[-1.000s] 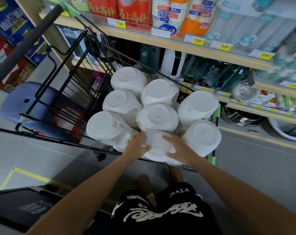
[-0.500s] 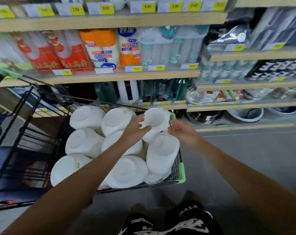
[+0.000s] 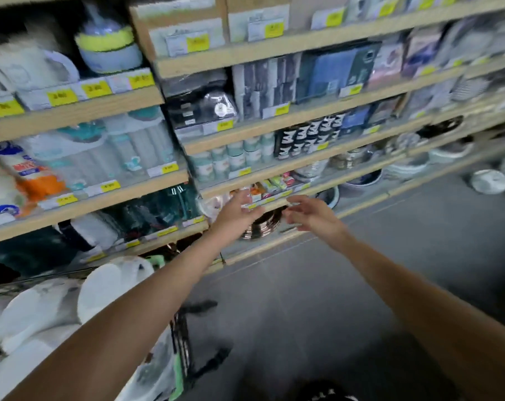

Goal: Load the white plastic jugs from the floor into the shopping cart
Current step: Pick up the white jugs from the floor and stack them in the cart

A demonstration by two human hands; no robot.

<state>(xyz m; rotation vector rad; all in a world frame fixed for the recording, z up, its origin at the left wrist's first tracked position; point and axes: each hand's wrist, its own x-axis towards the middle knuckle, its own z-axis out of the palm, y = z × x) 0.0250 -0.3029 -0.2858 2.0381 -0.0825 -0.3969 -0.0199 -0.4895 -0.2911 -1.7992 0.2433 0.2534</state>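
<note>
White jugs in the shopping cart

A grey tiled floor carries the black wire shopping cart at lower left, which is packed with white plastic jugs. Wooden shelves with yellow price tags hold blurred packaged goods. Stacked metal pans sit on the lowest board. White bowls stand low at far right.

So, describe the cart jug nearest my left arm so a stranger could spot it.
Below the shelves, at lower left, stands the cart full of white jugs. This jug is the rightmost top one, beside the left forearm, by the green corner guard.
</note>
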